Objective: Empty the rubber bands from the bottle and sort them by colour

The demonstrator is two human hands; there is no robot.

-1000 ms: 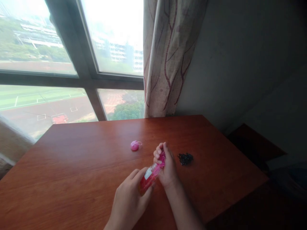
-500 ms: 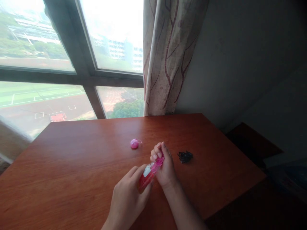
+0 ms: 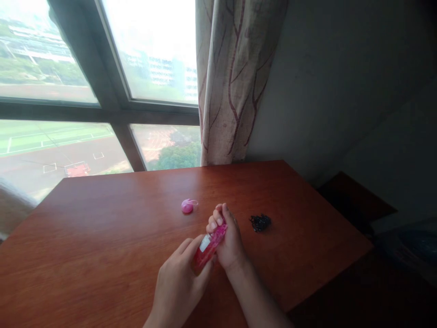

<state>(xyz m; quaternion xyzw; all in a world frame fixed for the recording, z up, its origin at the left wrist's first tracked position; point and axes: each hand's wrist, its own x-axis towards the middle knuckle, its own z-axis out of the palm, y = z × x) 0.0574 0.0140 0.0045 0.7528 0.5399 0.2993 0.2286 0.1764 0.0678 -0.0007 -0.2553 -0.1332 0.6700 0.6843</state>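
Note:
My left hand is wrapped around a clear container with red and pink contents and a white label. It is tilted, its upper end pointing toward my right palm. Curled fingers of my right hand close on a cluster of small pink pieces at the container's mouth. What exactly the pieces are, I cannot make out. Beyond my hands a round pink lid with a thin loop lies on the table. To the right of my right hand sits a heap of small shiny black pieces.
The reddish-brown wooden table spreads under my hands, its right edge dropping to a dark floor area. Behind it stand a window and a patterned curtain. A grey wall rises at the right.
The whole view has shifted slightly, so everything sits a little farther left. The container and my right hand are a bit closer together, with the pink cluster more pressed toward the mouth.

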